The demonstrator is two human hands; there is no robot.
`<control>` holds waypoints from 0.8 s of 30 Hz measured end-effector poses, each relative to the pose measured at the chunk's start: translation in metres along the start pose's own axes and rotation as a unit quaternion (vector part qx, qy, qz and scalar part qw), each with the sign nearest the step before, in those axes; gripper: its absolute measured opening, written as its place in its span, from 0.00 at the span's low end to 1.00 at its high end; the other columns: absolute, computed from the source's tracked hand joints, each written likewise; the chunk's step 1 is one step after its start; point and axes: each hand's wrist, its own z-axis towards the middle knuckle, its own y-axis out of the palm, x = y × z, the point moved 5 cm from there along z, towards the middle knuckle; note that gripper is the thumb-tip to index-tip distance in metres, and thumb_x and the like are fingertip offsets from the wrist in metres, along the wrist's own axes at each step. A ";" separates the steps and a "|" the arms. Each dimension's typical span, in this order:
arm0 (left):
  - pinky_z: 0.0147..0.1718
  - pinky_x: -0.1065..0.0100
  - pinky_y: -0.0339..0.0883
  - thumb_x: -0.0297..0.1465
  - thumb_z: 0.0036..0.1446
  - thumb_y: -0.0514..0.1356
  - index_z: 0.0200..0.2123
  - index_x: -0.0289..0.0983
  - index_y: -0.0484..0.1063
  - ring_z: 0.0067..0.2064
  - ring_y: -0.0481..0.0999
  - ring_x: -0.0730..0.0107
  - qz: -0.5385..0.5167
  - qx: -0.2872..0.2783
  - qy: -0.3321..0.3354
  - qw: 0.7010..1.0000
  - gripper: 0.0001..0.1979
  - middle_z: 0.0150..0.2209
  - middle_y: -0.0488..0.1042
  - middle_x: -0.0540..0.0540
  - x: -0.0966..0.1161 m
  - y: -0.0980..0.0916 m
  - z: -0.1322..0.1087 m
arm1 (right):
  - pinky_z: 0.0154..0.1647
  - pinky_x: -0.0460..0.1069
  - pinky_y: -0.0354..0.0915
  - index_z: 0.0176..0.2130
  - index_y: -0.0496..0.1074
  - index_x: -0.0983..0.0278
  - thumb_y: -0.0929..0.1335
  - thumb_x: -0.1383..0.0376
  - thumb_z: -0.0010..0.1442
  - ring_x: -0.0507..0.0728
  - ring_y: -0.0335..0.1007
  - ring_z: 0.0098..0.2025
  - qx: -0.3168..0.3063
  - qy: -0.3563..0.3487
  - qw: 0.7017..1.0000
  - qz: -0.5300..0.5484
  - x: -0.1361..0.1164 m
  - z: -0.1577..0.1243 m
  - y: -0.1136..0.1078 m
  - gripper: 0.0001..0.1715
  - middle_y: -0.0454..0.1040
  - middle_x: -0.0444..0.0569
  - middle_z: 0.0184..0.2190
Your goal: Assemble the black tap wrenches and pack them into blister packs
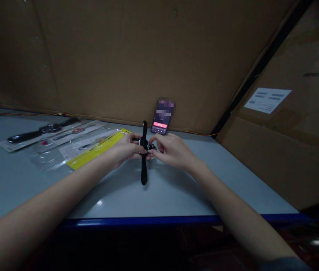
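A black spokeshave (144,170) is held above the table, its two handles pointing away from me and towards me. My left hand (126,149) is closed around its middle from the left, the thumb lying over the body. From the right, my right hand (173,149) pinches at the small metal parts in the centre, thumb and forefinger bent together. The fingers partly cover those parts, so I cannot make out exactly which piece they touch.
Packaged tools lie at the left: one black-handled tool (28,135), clear plastic packs, and a yellow-edged card (91,152). A lit phone (161,122) leans against the cardboard wall (120,67). A large labelled box (283,150) borders the right side; the table's blue edge (148,222) is nearest me.
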 end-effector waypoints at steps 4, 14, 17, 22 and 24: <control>0.40 0.55 0.72 0.11 0.43 0.55 0.44 0.31 0.58 0.32 0.79 0.61 -0.008 -0.049 -0.012 0.999 0.24 0.35 0.75 0.38 -0.002 0.003 0.001 | 0.31 0.46 0.51 0.36 0.67 0.64 0.64 0.61 0.59 0.50 0.60 0.26 -0.009 -0.023 1.000 -0.015 0.002 0.001 0.001 0.09 0.69 0.42 0.23; 0.37 0.60 0.72 0.13 0.40 0.60 0.46 0.34 0.59 0.31 0.78 0.66 0.029 -0.065 0.024 0.997 0.28 0.39 0.74 0.40 -0.005 0.002 0.003 | 0.34 0.49 0.49 0.35 0.65 0.65 0.57 0.62 0.64 0.54 0.66 0.31 -0.012 -0.027 0.994 -0.105 -0.006 0.002 0.008 0.13 0.74 0.49 0.29; 0.35 0.61 0.71 0.14 0.40 0.61 0.46 0.33 0.59 0.32 0.77 0.67 0.030 -0.044 0.053 0.997 0.28 0.39 0.74 0.41 -0.006 0.000 0.005 | 0.34 0.49 0.47 0.36 0.66 0.65 0.56 0.64 0.64 0.54 0.66 0.31 -0.007 -0.019 0.990 -0.140 -0.009 0.003 0.013 0.13 0.75 0.50 0.30; 0.36 0.64 0.71 0.14 0.40 0.60 0.44 0.33 0.60 0.34 0.76 0.68 0.021 -0.046 0.074 0.996 0.25 0.38 0.74 0.43 -0.005 0.004 0.004 | 0.34 0.50 0.46 0.38 0.66 0.65 0.56 0.64 0.64 0.55 0.67 0.32 0.009 0.007 0.986 -0.163 -0.010 0.003 0.013 0.13 0.76 0.51 0.30; 0.36 0.63 0.71 0.14 0.41 0.60 0.45 0.34 0.60 0.33 0.77 0.68 0.026 -0.040 0.063 0.997 0.26 0.38 0.74 0.43 -0.004 0.002 0.004 | 0.34 0.49 0.47 0.37 0.66 0.66 0.56 0.61 0.64 0.55 0.68 0.32 0.006 0.007 0.989 -0.149 -0.008 0.003 0.011 0.15 0.76 0.51 0.30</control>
